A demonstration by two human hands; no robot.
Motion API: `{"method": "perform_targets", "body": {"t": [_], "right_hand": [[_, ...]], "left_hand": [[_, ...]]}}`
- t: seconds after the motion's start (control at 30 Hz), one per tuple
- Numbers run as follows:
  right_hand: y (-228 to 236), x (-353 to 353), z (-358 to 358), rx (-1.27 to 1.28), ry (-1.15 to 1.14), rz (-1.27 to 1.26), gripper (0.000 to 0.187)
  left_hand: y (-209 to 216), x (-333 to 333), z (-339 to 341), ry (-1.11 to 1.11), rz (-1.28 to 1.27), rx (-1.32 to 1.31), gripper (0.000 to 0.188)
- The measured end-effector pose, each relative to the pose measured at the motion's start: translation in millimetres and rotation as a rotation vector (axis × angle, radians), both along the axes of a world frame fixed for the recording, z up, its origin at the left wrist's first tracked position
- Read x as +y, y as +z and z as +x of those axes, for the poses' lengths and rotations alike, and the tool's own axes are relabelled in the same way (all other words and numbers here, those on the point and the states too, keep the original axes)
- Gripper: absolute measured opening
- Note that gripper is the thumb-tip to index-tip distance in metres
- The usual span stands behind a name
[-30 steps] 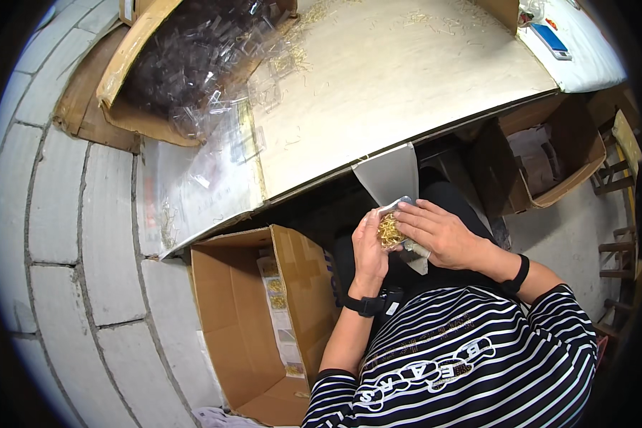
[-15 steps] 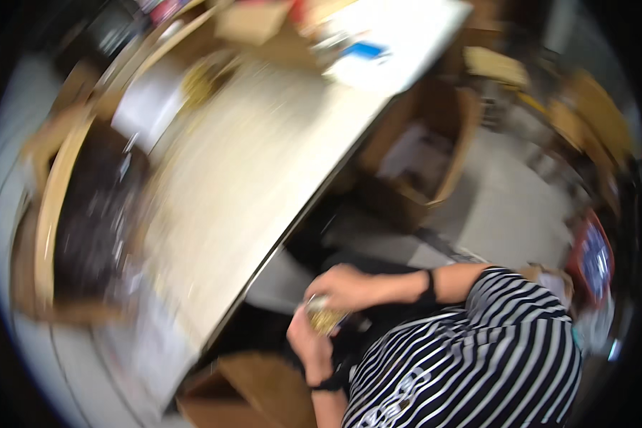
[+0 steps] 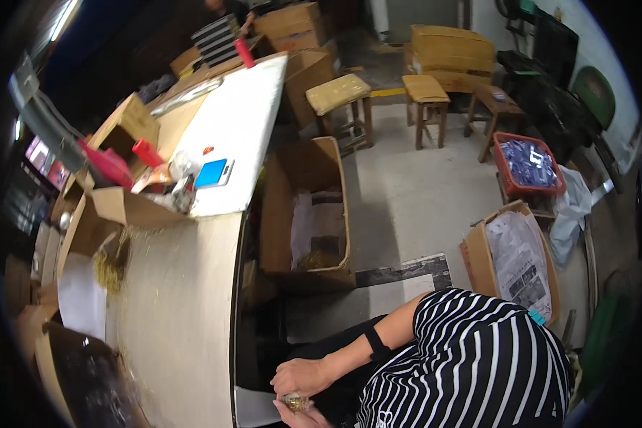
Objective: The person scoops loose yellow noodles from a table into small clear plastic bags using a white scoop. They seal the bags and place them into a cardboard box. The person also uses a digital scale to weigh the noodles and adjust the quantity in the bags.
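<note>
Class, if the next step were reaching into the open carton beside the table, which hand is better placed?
Right, probably: the right hand is nearer the open carton than the left hand, though both are at the clear packet.

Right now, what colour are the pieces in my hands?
The pieces are gold, clearest in the head view.

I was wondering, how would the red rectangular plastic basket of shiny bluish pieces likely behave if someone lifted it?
The red basket probably stays fairly stiff, since its rim looks well-shaped. It may feel heavier than an empty one, as the shiny bluish pieces fill much of it. Their glossy surfaces suggest they could slide when tilted.
</note>
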State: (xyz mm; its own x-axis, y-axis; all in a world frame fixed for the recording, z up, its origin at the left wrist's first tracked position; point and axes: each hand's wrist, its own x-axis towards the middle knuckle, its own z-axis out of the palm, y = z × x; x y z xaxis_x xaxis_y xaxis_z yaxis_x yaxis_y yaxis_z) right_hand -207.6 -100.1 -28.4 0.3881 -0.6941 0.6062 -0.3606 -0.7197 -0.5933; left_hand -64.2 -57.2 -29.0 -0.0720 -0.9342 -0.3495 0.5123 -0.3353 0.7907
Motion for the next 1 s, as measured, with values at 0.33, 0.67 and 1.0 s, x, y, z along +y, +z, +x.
{"method": "perform_targets", "body": {"t": [0.33,0.67,1.0], "right_hand": [[39,16,12,0.322,0.304,0.053,0.060],[70,-2,7,-0.098,0.140,0.313,0.038],[45,-16,26,0.115,0.333,0.895,0.017]], "left_hand": [[2,10,13,0.254,0.026,-0.115,0.033],[17,27,20,0.159,-0.003,0.008,0.032],[14,34,26,0.049,0.012,0.103,0.038]]}}
